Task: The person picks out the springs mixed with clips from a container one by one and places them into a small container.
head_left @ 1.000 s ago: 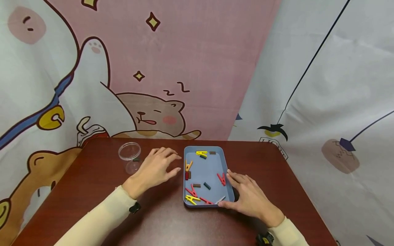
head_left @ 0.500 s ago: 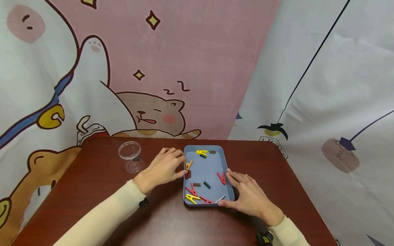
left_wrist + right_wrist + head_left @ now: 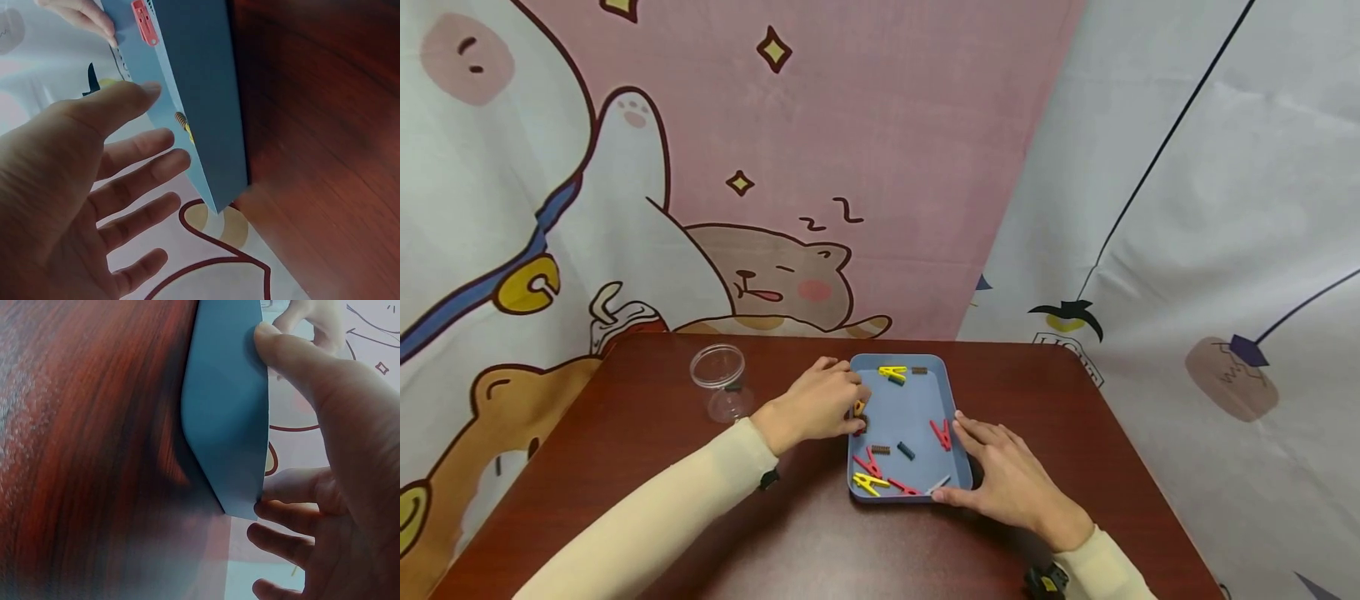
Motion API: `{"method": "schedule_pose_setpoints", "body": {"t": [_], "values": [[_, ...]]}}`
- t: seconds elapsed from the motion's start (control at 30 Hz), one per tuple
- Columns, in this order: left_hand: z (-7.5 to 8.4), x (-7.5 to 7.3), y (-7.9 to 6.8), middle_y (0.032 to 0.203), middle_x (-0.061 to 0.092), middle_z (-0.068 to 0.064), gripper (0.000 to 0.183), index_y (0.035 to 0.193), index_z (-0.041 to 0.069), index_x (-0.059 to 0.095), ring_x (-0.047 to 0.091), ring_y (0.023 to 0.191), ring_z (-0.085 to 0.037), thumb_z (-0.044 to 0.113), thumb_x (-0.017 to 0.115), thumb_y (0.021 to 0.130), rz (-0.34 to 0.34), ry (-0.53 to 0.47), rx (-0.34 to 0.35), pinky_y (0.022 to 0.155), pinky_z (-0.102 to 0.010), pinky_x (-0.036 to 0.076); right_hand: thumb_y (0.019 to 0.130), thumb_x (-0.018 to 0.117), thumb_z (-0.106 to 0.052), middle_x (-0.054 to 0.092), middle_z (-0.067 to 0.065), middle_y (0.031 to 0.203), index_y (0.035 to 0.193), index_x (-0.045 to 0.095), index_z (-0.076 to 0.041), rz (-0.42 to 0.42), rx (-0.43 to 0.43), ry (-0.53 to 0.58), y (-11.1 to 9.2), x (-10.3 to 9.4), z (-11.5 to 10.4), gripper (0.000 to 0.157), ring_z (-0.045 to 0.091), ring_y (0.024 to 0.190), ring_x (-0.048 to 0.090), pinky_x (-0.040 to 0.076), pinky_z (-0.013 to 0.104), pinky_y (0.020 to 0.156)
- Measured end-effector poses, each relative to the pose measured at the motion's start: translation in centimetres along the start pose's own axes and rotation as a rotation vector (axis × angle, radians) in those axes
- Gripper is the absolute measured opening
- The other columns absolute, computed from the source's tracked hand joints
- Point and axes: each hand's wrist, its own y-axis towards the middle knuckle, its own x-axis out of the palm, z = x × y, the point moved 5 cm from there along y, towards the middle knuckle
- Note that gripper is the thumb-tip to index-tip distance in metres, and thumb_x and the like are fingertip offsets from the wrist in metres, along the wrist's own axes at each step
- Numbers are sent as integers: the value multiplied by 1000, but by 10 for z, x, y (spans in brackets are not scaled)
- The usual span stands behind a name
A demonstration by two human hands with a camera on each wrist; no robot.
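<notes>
"Head view?"
"Barely along, seemingly — with one dark piece (image 3: 733, 387) in left-side jar (image 3: 717, 387), clothespins (image 3: 944, 442) and springs (image 3: 906, 451) left in tray (image 3: 910, 417)."
"Left wrist?"
"Reaching over left wall (image 3: 212, 106) with left hand (image 3: 56, 175) — fingers parted, gripping nothing visible."
"Right wrist?"
"Touching right wall (image 3: 225, 406) with right hand (image 3: 356, 469), fingers extended."

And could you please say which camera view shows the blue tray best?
The head view: nearly the whole blue tray shows from above. The left wrist view shows one outer side and some interior; the right wrist, only the outside.

The tray (image 3: 910, 408) is blue, some clips (image 3: 946, 443) red, some yellow, the table (image 3: 1075, 433) grained reddish-brown.
</notes>
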Motion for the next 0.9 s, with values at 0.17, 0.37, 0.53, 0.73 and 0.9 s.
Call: {"method": "schedule_pose_setpoints", "body": {"t": [0.17,0.37,0.53,0.73,0.9], "values": [[9,4,13,114,84,4,34,121,20,89,72,120,-24,45,95,99,-60,32,19,126,-61,51,85,78,-94,51,11,184,172,57,-8,-2,0,1,0,-1,1,124,41,162,57,42,80,130],[17,9,23,113,85,5,29,118,22,90,73,118,-22,42,97,98,-132,88,48,127,-60,52,86,77,-95,51,10,184,172,56,-8,0,-7,14,-1,0,2,124,40,164,56,41,80,131],[19,15,29,114,86,7,28,117,23,90,74,120,-20,40,99,96,-197,79,33,129,-60,51,86,76,-96,51,10,184,172,57,-8,4,-9,6,0,1,2,125,39,164,57,41,80,131],[24,20,34,108,86,8,18,106,25,90,75,116,-20,37,99,96,-232,109,19,127,-58,52,86,74,-98,51,9,184,172,56,-9,-5,-5,8,-1,3,2,126,39,164,56,42,80,131],[26,20,36,104,86,10,13,99,27,89,76,114,-19,33,100,95,-233,141,29,127,-58,53,86,75,-97,52,9,184,172,57,-9,9,-13,4,-1,1,2,125,39,163,57,42,80,130]]}}
